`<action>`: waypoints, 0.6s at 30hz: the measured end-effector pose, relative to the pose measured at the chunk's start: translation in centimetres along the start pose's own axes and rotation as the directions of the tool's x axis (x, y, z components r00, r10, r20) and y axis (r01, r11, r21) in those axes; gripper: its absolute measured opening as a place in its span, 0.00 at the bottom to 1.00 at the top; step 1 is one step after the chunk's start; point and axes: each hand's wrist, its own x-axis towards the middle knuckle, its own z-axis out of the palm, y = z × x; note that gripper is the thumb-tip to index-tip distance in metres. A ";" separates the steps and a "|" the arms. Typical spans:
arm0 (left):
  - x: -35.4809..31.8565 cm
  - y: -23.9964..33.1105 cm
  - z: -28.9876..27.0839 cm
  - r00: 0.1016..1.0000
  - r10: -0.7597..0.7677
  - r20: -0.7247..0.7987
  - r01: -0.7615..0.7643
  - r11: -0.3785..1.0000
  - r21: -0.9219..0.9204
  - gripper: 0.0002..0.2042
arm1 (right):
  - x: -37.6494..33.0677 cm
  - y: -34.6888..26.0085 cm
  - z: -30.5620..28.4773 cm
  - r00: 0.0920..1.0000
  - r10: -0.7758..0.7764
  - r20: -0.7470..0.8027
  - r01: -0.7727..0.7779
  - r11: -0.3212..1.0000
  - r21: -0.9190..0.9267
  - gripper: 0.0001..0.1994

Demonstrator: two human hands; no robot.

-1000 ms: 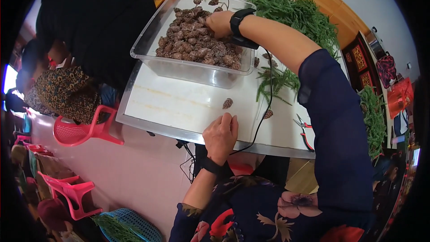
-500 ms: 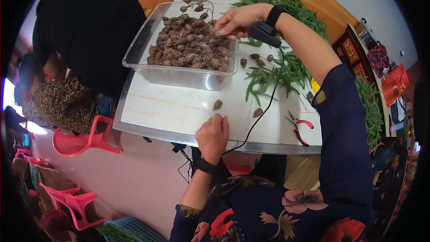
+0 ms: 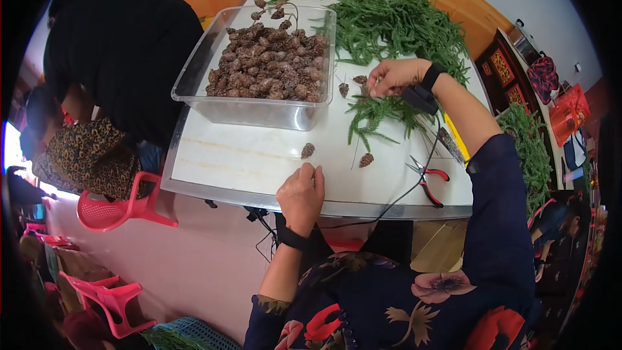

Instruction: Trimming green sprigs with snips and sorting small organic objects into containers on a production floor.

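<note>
My right hand is over the table to the right of the bin, its fingertips pinched at a pine cone partly covered by them. Two more pine cones, one of them a brown cone, lie just left of these fingers. Near the front edge of the table rests my left hand, fingers curled; whatever they hold, if anything, is hidden. A single pine cone lies just beyond its knuckles. Green sprigs spread below my right hand, beside another loose cone.
A clear plastic bin full of pine cones stands at the left. Red-handled pliers lie front right. Greenery is heaped at the back. A dark cable crosses from my right wrist. A person in black bends over at the left.
My right hand has moved from the bin's right side, over the cones there, to the loose cones on the table. My left hand has stayed near the table edge. The view has shifted slightly.
</note>
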 end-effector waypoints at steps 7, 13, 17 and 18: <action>0.1 0.0 -0.1 1.000 -0.024 0.004 0.024 1.000 0.002 0.12 | 1.0 -5.6 -1.6 0.915 -0.078 -0.395 -0.144 0.853 -0.502 0.12; 0.2 0.0 -0.4 0.998 -0.015 0.063 0.014 1.000 0.008 0.11 | 5.2 -17.4 -0.3 0.770 -0.541 -0.339 0.151 0.671 -0.726 0.15; 0.2 0.0 -0.5 0.997 -0.026 0.073 0.026 1.000 -0.004 0.11 | 10.4 -24.4 3.9 0.881 -0.472 -0.026 0.161 0.350 -0.923 0.21; 0.2 0.1 -0.5 0.999 -0.018 0.041 0.018 1.000 0.001 0.11 | 12.0 -25.9 5.1 0.919 -0.391 0.051 0.182 0.306 -0.935 0.23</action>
